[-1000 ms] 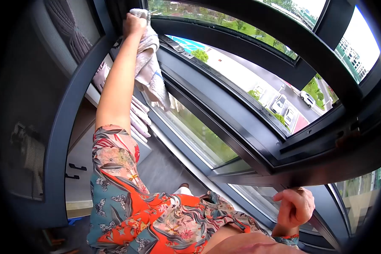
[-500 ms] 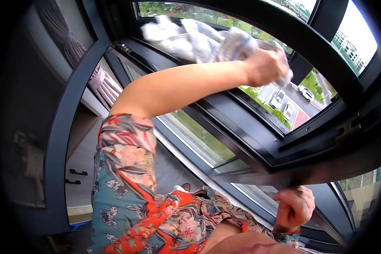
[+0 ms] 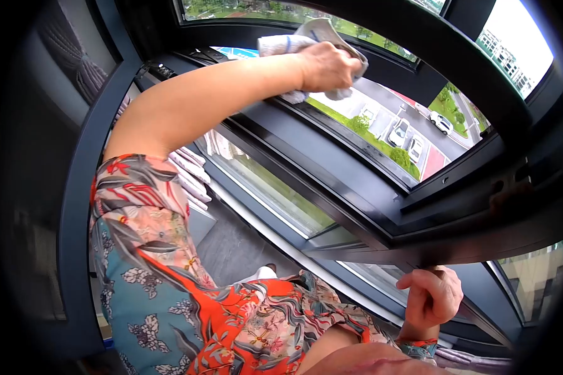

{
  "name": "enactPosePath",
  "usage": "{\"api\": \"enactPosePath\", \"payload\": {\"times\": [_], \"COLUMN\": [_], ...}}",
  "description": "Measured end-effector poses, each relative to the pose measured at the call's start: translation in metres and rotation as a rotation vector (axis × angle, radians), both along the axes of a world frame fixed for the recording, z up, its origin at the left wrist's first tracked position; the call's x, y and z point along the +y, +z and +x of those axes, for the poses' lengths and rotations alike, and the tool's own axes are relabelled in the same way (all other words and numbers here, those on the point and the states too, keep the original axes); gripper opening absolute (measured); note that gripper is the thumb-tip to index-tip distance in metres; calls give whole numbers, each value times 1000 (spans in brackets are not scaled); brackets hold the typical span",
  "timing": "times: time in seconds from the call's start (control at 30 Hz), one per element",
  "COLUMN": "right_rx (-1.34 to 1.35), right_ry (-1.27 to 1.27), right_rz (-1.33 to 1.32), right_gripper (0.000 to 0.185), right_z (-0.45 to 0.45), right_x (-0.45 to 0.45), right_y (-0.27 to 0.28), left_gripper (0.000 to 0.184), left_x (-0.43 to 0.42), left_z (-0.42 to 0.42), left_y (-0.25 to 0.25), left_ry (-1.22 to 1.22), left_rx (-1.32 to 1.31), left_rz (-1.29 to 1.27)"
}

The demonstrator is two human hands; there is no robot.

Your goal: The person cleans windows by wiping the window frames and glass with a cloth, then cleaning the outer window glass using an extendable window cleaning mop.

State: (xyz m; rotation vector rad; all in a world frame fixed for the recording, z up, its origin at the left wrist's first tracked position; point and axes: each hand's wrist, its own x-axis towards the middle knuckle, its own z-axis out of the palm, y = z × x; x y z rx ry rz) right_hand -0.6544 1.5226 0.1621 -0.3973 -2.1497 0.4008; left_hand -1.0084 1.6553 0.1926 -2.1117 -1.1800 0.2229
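Note:
My left hand (image 3: 331,67) is closed around a bunched white and grey cloth (image 3: 281,45) with blue stripes. The arm reaches across the upper middle, and the cloth is at the open window, above the dark sill (image 3: 319,140). At the lower right, my right hand (image 3: 435,297) has its fingers curled in just beneath the lower edge of the dark window frame (image 3: 481,247). What those fingers hold, if anything, is hidden.
A dark-framed panel (image 3: 75,206) stands on the left, with a gathered curtain (image 3: 75,59) behind it. More pleated fabric (image 3: 191,178) hangs below my left arm. Cars (image 3: 399,132) and greenery show outside, far below. Grey floor (image 3: 238,244) lies beneath.
My left hand first swept the cloth from the far upper left to the right across the window opening, then came partway back left. My right hand has stayed at the frame. The view has shifted slightly.

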Motion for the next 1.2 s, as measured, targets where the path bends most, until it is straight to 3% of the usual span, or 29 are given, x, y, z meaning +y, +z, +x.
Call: {"api": "enactPosePath", "payload": {"times": [0.07,0.27,0.4,0.67,0.87,1.0,1.2], "right_rx": [15,28,-25,20,60,85,63], "right_ry": [15,74,133,202,47,8,0], "right_rz": [-18,-23,61,113,138,158,102], "right_gripper": [20,22,22,28,25,24,25], "right_z": [1,-1,15,43,41,32,17], "right_x": [2,2,8,1,-13,-16,-6], "right_y": [-1,-4,5,-1,-1,5,5], "left_gripper": [12,21,24,29,24,22,21], "left_x": [-8,-25,-13,12,32,82,206], "left_z": [-13,-36,-7,16,29,46,83], "left_y": [7,8,21,25,37,28,-76], "left_ry": [-2,-107,-240,-360,-167,-79,-28], "left_rx": [-95,-211,-327,-257,-165,-30,431], "left_rz": [-19,350,446,441,487,352,-111]}}
